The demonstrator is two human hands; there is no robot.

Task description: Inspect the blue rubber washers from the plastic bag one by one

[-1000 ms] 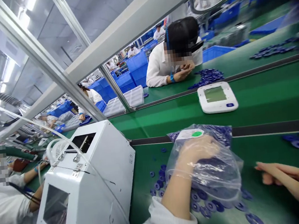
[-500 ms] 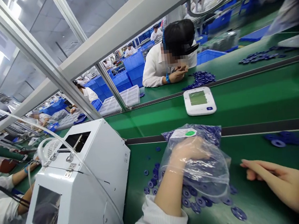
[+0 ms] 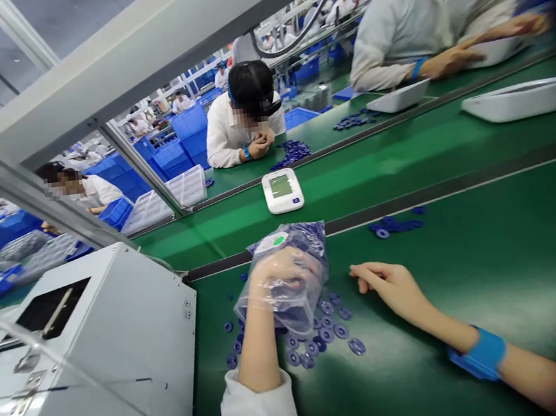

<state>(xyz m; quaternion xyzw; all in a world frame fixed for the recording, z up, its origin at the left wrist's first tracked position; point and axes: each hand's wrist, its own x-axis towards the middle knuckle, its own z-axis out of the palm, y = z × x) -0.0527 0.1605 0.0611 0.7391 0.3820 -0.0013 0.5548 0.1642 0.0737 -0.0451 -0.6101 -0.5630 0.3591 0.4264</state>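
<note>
My left hand [image 3: 279, 271] is pushed inside a clear plastic bag [image 3: 285, 280] full of small blue rings, its fingers curled round a bunch of them. More blue rings [image 3: 321, 336] lie scattered on the green table [image 3: 462, 261] under and beside the bag. My right hand [image 3: 390, 283] rests flat on the table just right of the bag, fingers stretched toward it and holding nothing. A blue band [image 3: 482, 353] sits on that wrist.
A white machine [image 3: 75, 361] stands at the left. A white monitor device [image 3: 282, 189] lies on the conveyor belt beyond the bag. A small pile of blue rings [image 3: 396, 225] is at the belt's edge. Other people in white sit across the line, by blue crates [image 3: 186, 138].
The view has swung right and pulled back. My left hand stays in the bag. My right hand has come closer to the bag.
</note>
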